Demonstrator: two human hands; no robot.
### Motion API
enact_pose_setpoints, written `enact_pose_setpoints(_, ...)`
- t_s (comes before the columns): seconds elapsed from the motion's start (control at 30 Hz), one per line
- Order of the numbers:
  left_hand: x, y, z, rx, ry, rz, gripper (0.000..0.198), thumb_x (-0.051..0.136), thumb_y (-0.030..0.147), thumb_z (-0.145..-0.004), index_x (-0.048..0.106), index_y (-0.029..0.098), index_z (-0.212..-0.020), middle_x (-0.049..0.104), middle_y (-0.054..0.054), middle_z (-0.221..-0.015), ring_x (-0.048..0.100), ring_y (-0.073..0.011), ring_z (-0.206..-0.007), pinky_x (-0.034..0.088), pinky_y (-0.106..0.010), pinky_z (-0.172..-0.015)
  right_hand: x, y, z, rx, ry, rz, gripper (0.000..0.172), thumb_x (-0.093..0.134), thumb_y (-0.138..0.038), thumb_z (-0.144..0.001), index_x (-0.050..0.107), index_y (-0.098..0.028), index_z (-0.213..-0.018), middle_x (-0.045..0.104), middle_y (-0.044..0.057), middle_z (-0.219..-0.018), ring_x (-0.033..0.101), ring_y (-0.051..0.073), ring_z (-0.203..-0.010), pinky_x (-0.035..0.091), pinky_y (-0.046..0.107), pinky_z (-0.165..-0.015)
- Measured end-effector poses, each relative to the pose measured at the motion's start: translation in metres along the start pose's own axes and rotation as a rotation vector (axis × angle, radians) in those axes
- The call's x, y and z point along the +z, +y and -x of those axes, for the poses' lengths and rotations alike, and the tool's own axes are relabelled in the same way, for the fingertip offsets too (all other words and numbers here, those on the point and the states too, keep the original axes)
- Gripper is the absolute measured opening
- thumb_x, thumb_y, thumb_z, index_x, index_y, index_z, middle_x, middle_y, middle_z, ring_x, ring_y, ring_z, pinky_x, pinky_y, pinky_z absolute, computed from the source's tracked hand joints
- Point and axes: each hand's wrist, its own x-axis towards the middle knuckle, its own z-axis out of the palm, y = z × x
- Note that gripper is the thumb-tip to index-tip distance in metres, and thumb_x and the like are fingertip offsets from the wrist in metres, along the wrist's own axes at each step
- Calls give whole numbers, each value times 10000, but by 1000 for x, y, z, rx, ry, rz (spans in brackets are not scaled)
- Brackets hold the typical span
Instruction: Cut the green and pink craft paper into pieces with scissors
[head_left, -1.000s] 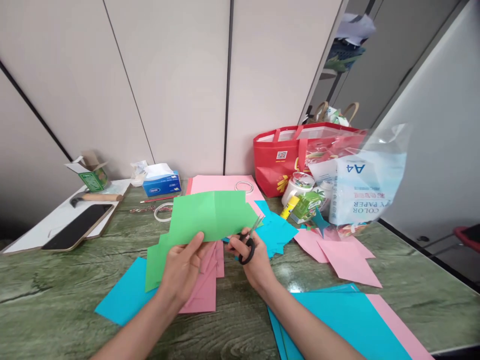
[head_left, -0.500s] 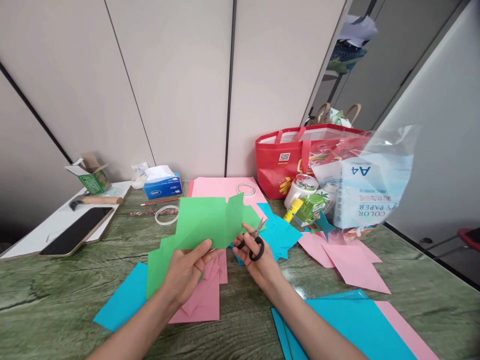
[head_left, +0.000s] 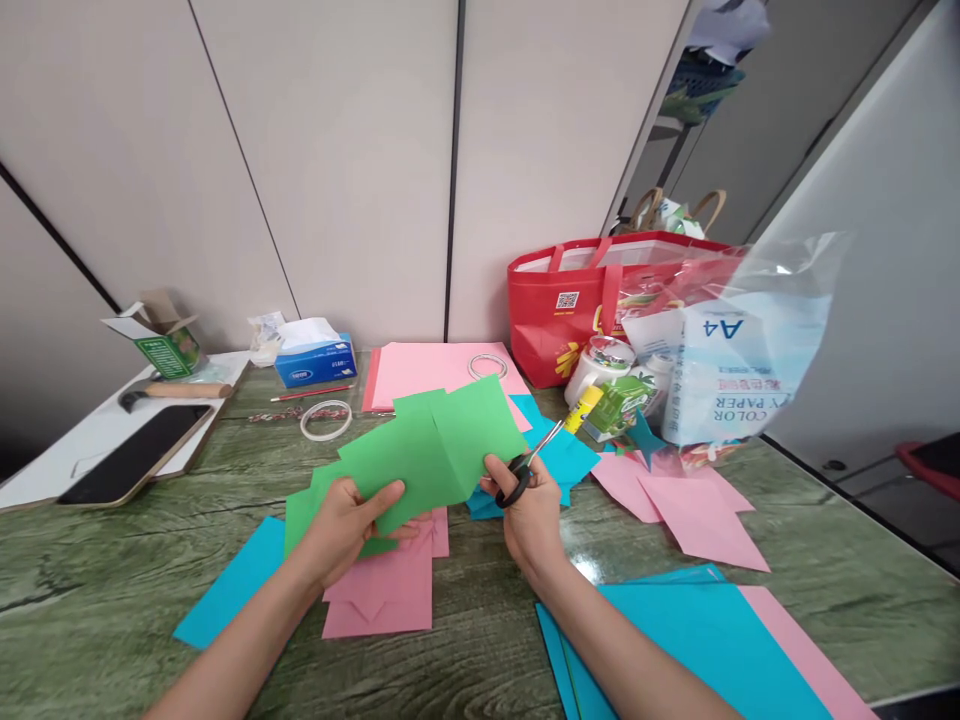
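Note:
A sheet of green paper (head_left: 409, 460), partly cut between its left and right portions, is held up over the table. My left hand (head_left: 349, 525) is closed on its lower left edge, thumb on top. With thumb and fingers my right hand (head_left: 531, 505) pinches the right portion, while black-handled scissors (head_left: 517, 480) hang on the same hand, blades pointing up and right. More green paper (head_left: 296, 520) lies behind my left hand. Beneath it are pink pieces (head_left: 397, 590) and a blue sheet (head_left: 232, 580). Blue pieces (head_left: 566, 465) lie beyond my right hand.
Pink sheets (head_left: 397, 365) bear a tape roll (head_left: 487, 367); another roll (head_left: 326, 420) lies left. A red bag (head_left: 544, 320), glue stick (head_left: 583, 410) and A4 paper packet (head_left: 739, 370) stand right. A hammer (head_left: 187, 390) and phone (head_left: 135, 455) lie left. Large blue sheets (head_left: 675, 640) lie front right.
The right portion of the green paper has swung out to the right and flattened, with my right hand now gripping it. The scissors have turned in that hand, blades further right.

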Motion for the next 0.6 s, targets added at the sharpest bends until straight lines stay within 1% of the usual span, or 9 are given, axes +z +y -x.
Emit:
enact_pose_setpoints(0.13,-4,1,-3,84,126,-103,262,728,278,-634,680,109,-828,721,-99,-682,672,-261,-581,551,-335,-434,0,0,0,-35,51,63,366,798,-283,-529,541,-184,-769,584,-50,-666,532,91,-506,463,212,-454)
enact_pose_setpoints(0.2,-6,3,-4,103,154,-116,247,747,272,-605,685,106,-777,715,-90,-650,668,-253,-538,535,-305,-399,0,1,0,-31,69,71,384,800,-281,-522,541,-187,-790,590,-43,-693,523,86,-507,446,200,-438)
enact_pose_setpoints(0.27,-7,4,-4,92,175,-86,236,760,259,-582,685,111,-750,711,-78,-642,666,-238,-516,521,-275,-379,1,1,1,-19,77,69,392,798,-279,-523,538,-190,-803,588,-43,-696,526,86,-508,444,196,-437)
enact_pose_setpoints(0.37,-9,5,-4,78,198,-38,226,765,243,-570,683,117,-739,698,-64,-610,649,-205,-473,487,-236,-342,2,-2,5,-3,39,87,371,782,-295,-556,536,-197,-816,596,-36,-681,576,116,-556,482,224,-488)
enact_pose_setpoints(0.43,-13,6,-3,119,244,-22,212,764,246,-567,679,127,-720,689,-56,-578,632,-192,-440,456,-222,-307,4,-4,9,36,-75,128,372,745,-335,-612,540,-203,-894,624,-10,-698,615,160,-624,511,279,-551)
enact_pose_setpoints(0.47,-15,7,-3,154,276,-17,197,764,251,-565,675,134,-695,683,-52,-559,626,-191,-431,440,-218,-293,4,-5,12,72,-179,164,380,722,-360,-637,542,-202,-932,636,4,-702,621,174,-630,513,303,-566)
enact_pose_setpoints(0.53,-19,11,-3,218,328,-26,162,756,266,-573,651,143,-591,661,-50,-500,597,-175,-390,410,-211,-275,5,-6,19,170,-459,243,389,706,-380,-652,557,-192,-959,642,14,-688,607,169,-608,499,317,-593)
enact_pose_setpoints(0.57,-21,13,-2,232,337,-39,184,748,272,-585,628,145,-527,646,-52,-464,567,-156,-352,393,-206,-270,6,-6,22,224,-596,283,393,719,-367,-639,565,-187,-953,636,11,-674,594,161,-598,486,306,-591)
enact_pose_setpoints(0.6,-22,15,-1,238,339,-50,224,740,274,-597,601,147,-474,631,-53,-433,531,-133,-316,376,-199,-266,6,-5,25,263,-696,322,398,731,-346,-631,565,-189,-956,630,7,-672,584,153,-601,471,290,-582)
